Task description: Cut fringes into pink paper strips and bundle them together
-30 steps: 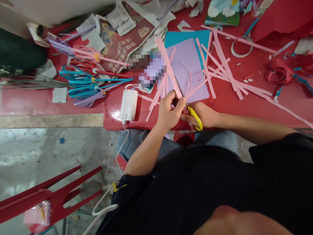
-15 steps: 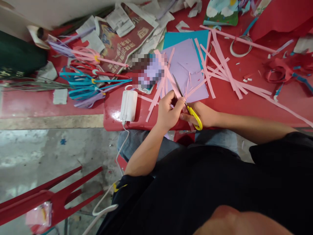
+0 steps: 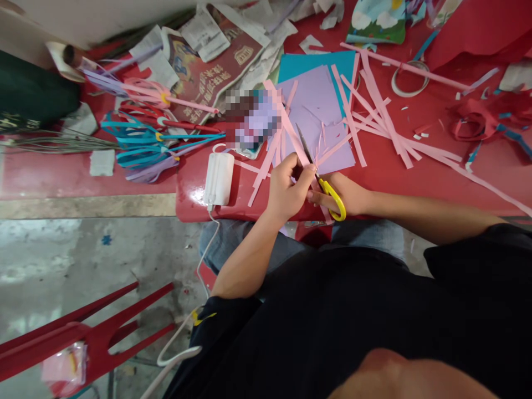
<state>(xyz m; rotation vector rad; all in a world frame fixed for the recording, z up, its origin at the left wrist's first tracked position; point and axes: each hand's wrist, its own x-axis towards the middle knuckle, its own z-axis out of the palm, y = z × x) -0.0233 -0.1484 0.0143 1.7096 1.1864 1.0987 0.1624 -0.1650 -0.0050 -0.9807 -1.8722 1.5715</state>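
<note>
Red table (image 3: 440,127) fills the far side; clock centre = the hands, 12 = away from the body. Teal sheet (image 3: 299,65) at 12, lilac sheet (image 3: 310,100) overlapping its near part. Left hand (image 3: 286,185) pinches the strip between thumb and fingers; right hand (image 3: 347,191) grips the scissors by the yellow handle. Both grips engaged, nothing loose. Scissors (image 3: 332,197) point to 11, blades along the strip's 3 o'clock side; can't tell if they're biting. Strip (image 3: 291,130), pink, runs from the pinch out to 11 over the lilac sheet. Loose strips (image 3: 384,119) at 2. Slivers (image 3: 323,133), thin pink, just at 1 off the blades.

My take on trimming it well: pinch close to the cut, strip taut, blades parallel to its edge. Short bites, feed with the left. Thumb sits very near the blades, so shift it toward 9 first. Lift the strip off the lilac sheet, or that gets nicked too.
</note>
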